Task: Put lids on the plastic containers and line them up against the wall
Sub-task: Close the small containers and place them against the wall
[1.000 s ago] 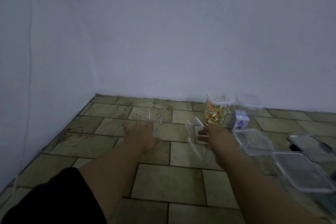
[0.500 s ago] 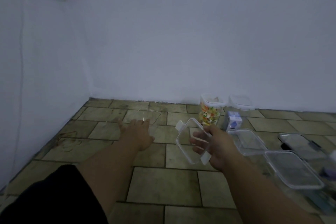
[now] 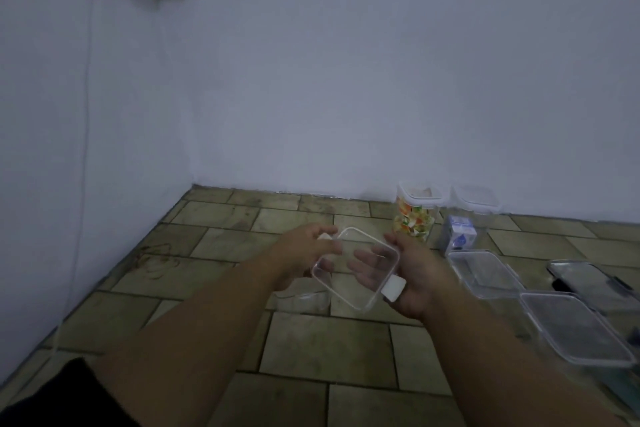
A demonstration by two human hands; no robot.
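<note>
Left hand and right hand, fingers curled round a clear lid, hold it above an open container; aligning and pressing down likely comes next.

We see a clear, colourless lid with white clips at two of its ends. The floor is olive-brown tile laid in a staggered brick pattern with dark grout. The wall is a plain, pale bluish white. The tall jar shows a jumble of orange, green and white under a white-rimmed top, and the carton beside it is blue and white. We also note a black sleeve and a thin white cord.
</note>
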